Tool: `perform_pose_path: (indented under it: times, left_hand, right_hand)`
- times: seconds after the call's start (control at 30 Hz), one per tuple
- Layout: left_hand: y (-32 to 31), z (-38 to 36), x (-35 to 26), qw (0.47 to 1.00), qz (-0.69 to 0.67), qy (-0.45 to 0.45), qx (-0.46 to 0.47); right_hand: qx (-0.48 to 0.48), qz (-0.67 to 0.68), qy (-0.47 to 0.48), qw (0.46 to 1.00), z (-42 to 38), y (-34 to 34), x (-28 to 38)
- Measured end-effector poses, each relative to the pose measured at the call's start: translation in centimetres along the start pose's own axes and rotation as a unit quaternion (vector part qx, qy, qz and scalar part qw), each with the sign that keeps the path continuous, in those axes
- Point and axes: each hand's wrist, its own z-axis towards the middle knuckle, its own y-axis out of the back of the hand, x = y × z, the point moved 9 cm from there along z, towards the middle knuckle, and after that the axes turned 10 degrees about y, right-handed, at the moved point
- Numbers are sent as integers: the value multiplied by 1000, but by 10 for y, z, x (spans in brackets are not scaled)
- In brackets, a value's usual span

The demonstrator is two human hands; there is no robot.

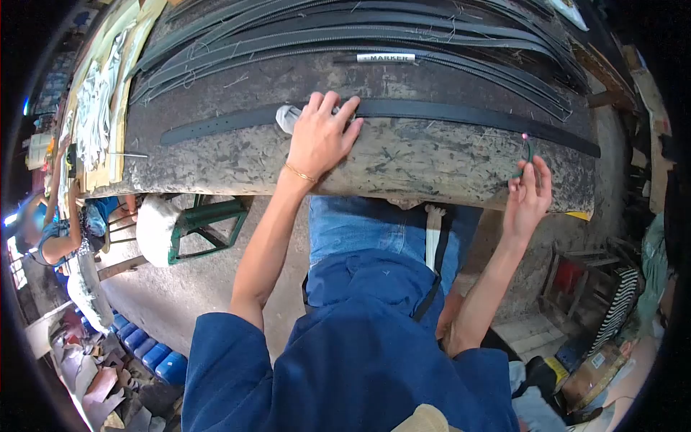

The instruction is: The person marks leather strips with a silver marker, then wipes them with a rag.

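A long dark leather belt strap (432,109) lies across the worktable, with a row of small holes near its left end. My left hand (322,140) is over the strap, its fingers curled around a crumpled white cloth (287,117) that pokes out on the left side. Near the strap's right part, my right hand (529,194) pinches a slim dark green tool (530,150) with a small pinkish tip pointing up. That tip is close to the strap's lower edge. The tool's lower end is hidden in my fingers.
Several dark straps (309,43) with loose threads lie along the table's far side, beside a white marker (386,57). White strips (104,101) are piled at the left. A green stool (209,223) stands below the table. Another person (61,245) is at far left.
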Motion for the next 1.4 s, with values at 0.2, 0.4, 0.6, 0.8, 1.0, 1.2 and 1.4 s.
perform_pose_path:
  times: [0.2, 0.4, 0.6, 0.8, 1.0, 1.2, 1.4]
  left_hand:
    - [-2, 5, 13, 1000, -16, 0, 13]
    - [-4, 2, 15, 999, 11, -27, -28]
    - [-5, 3, 20, 999, 2, -25, -42]
    - [-4, 2, 38, 996, -57, 44, -51]
    - [-4, 3, 44, 993, -76, 60, -65]
    - [-5, 3, 45, 992, -85, 37, -86]
    - [-5, 2, 47, 992, -86, 34, -89]
  right_hand:
    - [74, -57, 7, 996, 18, -96, -16]
    - [172, -44, 49, 983, 26, -197, -45]
    - [232, -38, 31, 972, 26, -219, -86]
    - [257, -134, 61, 955, 6, -227, -84]
    - [318, -173, 100, 927, -6, -236, -89]
    - [336, -185, 97, 918, -11, -242, -88]
    - [344, -208, 103, 910, -11, -243, -88]
